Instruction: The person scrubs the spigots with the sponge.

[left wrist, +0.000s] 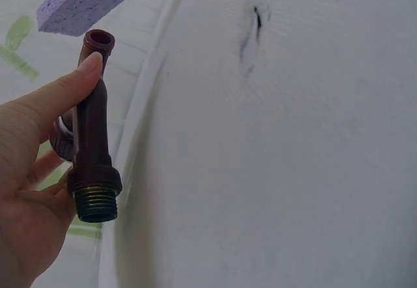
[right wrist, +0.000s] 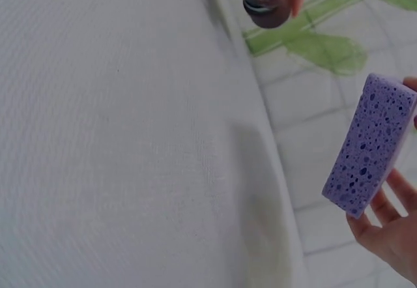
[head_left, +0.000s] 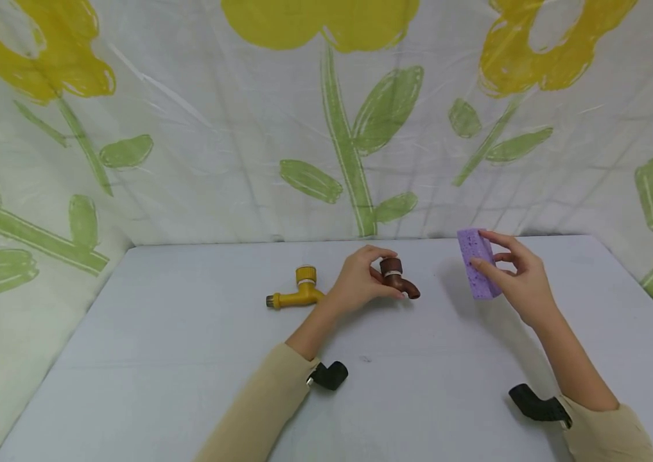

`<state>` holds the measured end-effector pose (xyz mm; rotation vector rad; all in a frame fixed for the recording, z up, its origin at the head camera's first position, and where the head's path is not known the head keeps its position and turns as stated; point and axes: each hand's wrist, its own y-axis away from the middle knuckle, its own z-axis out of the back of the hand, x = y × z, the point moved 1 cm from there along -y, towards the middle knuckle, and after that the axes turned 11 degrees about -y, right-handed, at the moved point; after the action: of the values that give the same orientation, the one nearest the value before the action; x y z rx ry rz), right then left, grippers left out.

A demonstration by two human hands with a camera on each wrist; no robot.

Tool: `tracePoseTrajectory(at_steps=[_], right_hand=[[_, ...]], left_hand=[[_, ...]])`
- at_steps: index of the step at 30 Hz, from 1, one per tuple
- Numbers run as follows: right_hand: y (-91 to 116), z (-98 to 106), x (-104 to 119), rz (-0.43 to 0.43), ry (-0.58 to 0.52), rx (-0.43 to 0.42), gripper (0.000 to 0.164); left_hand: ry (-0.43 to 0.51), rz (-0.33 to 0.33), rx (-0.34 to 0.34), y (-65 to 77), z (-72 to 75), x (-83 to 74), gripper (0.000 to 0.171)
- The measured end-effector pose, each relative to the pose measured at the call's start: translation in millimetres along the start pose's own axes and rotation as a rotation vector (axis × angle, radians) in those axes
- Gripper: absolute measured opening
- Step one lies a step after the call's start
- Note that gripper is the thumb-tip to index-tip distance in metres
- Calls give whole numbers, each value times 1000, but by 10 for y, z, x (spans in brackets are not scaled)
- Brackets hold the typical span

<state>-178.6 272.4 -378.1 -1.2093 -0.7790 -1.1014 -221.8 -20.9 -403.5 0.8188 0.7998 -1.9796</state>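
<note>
My left hand (head_left: 361, 277) grips a dark reddish-brown faucet (head_left: 393, 276) by its body, with the spout pointing right. In the left wrist view the thumb lies along the faucet (left wrist: 91, 125), its threaded end toward the camera. My right hand (head_left: 519, 276) holds a purple porous sponge (head_left: 478, 264) upright between thumb and fingers, above the table. The right wrist view shows the sponge's (right wrist: 373, 144) pitted broad side. Sponge and faucet are apart, facing each other. Left of my left hand, a yellow faucet (head_left: 303, 289) lies on the table, its right end partly hidden by the hand.
A white-covered table (head_left: 187, 359) spreads under both arms. Behind it hangs a pale sheet (head_left: 216, 160) printed with yellow flowers and green leaves. Black curved pieces (head_left: 537, 404) are attached near both sleeve cuffs.
</note>
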Motion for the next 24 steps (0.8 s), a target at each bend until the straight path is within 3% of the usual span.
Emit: tracePoseTrajectory(at_steps=[9,24], right_hand=[[4,23,-92,-14,-3,0,50],[3,38,-120,-1,3,-2,50]], left_hand=[[-141,-12,41,-61,-77,9,70],[-211,22,93,-73,-81,50,73]])
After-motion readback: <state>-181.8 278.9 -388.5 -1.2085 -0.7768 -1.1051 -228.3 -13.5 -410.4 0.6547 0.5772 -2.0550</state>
